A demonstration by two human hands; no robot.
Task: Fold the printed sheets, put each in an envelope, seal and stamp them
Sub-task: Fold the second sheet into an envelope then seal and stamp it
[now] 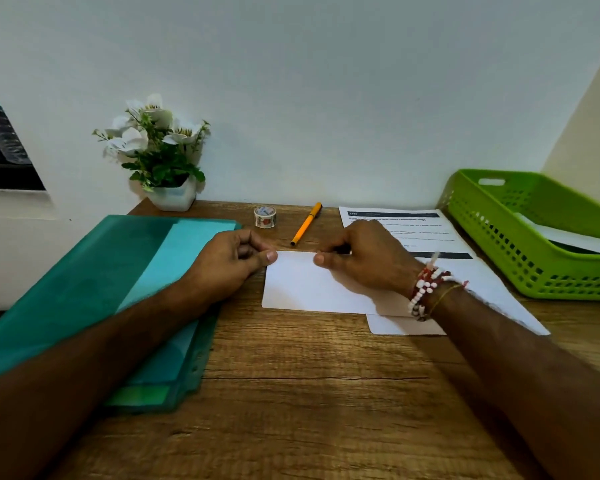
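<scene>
- Left hand [234,263] pinches the far-left corner of a white rectangle [302,289], likely an envelope. Right hand [364,263] pinches its far edge, probably to press a flap or fold flat.
- The rectangle lies flat at the centre of the counter [309,393], overlapping a second white piece [402,326] at 4 o'clock.
- Printed sheet [430,232] waits at 2 o'clock.
- Sticker roll [265,216] and pen [306,224] sit at 12, handy for stamping.
- Green basket [492,251] at 3 o'clock holds paper.
</scene>
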